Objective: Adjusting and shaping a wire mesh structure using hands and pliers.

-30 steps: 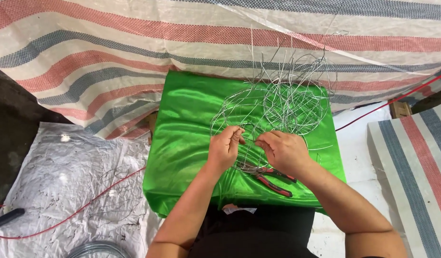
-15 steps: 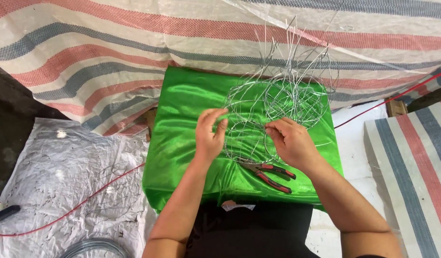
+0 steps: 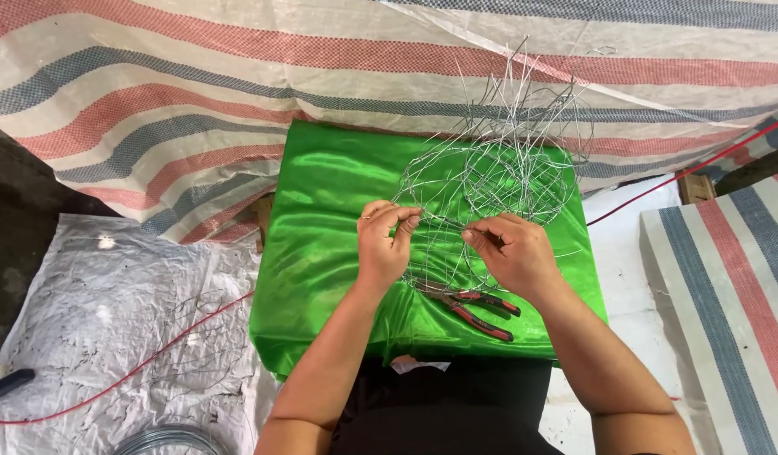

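Head view: both hands (image 3: 387, 244) pinching wire frame (image 3: 498, 173) over green cloth (image 3: 321, 253).

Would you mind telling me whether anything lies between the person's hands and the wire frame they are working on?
Nothing visible does. The left hand and the right hand both already pinch strands of the wire frame over the green cloth. The red-handled pliers lie nearer the person, out of the way.

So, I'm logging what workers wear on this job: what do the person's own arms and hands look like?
Both forearms are bare, with no sleeves, gloves or watch in view. The left hand wears a thin ring on one finger. The right hand shows no ring.
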